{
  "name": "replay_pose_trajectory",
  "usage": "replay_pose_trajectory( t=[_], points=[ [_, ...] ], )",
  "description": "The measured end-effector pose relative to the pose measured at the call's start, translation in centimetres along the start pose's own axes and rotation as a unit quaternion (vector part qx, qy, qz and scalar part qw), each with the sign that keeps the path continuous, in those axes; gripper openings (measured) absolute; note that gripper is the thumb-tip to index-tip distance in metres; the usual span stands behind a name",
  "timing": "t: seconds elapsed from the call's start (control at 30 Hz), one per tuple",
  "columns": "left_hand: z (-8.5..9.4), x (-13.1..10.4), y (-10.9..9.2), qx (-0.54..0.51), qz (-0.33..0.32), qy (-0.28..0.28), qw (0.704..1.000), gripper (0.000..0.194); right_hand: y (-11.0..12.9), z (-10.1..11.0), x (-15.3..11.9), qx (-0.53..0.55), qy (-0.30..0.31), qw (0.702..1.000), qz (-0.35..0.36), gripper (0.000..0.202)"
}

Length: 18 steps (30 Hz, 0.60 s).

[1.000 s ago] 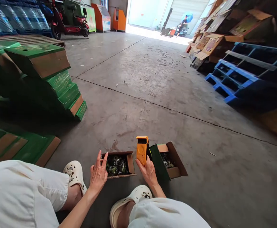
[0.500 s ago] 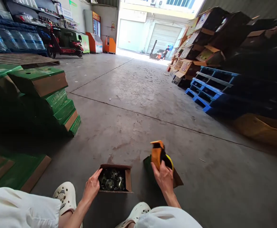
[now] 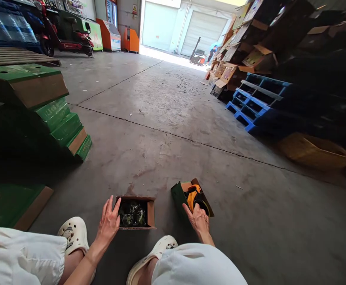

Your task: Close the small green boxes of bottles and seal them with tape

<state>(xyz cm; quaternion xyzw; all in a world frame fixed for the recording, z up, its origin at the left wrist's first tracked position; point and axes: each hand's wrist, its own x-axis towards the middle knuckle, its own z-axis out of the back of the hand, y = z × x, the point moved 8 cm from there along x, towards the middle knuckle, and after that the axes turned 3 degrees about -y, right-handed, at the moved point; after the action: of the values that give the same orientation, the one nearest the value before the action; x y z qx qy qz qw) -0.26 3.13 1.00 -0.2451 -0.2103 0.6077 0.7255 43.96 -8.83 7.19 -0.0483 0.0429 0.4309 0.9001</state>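
Observation:
An open cardboard box point(image 3: 151, 214) sits on the floor between my feet, with dark items in clear wrapping point(image 3: 133, 213) inside. At its left edge is my left hand point(image 3: 109, 220), fingers apart and holding nothing. To the right stands a second open box point(image 3: 178, 198), green outside and turned at an angle. An orange and black tape dispenser point(image 3: 192, 197) with yellow tape lies partly inside it. My right hand point(image 3: 198, 219) is at the near side of the dispenser, thumb and fingers around its lower part.
Green boxes point(image 3: 66, 126) are stacked at the left, with a flattened green carton point(image 3: 18, 206) nearer. Blue pallets point(image 3: 250, 103) and piled cartons point(image 3: 230, 73) stand at the right. A red scooter point(image 3: 69, 44) is parked at the back left.
My right hand has lowered the tape dispenser into the green box. My left hand has lifted slightly and spread its fingers. The whole view has shifted a little.

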Motion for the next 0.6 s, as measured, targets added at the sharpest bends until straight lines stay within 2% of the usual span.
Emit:
replay_pose_trajectory(
  t=[0.07,0.17,0.3,0.47,0.53,0.6],
  points=[
    [0.6,0.2,-1.7,-0.005,-0.039,-0.003,0.999,0.062,0.1,0.4,-0.1,-0.016,-0.004,1.0,0.011,0.049],
    [-0.4,0.3,-3.4,-0.034,-0.066,0.066,0.995,0.057,0.1,0.2,-0.1,-0.055,0.037,0.998,0.019,0.04],
    [-1.9,0.3,-2.9,0.012,-0.032,0.115,0.993,0.062,1.5,-0.6,-0.9,-0.075,0.056,0.994,0.05,0.019],
    [-3.2,0.8,-2.1,0.06,-0.004,0.191,0.98,0.072,4.1,-2.2,-4.1,-0.028,0.039,0.995,0.092,0.023],
    [-3.4,1.0,-2.0,0.07,0.014,0.222,0.973,0.075,4.3,-2.0,-4.5,-0.002,0.042,0.995,0.09,0.024],
    [-3.4,1.2,-2.1,0.072,0.028,0.25,0.965,0.078,3.7,-0.9,-3.8,0.046,0.063,0.994,0.08,0.025]
  ],
)
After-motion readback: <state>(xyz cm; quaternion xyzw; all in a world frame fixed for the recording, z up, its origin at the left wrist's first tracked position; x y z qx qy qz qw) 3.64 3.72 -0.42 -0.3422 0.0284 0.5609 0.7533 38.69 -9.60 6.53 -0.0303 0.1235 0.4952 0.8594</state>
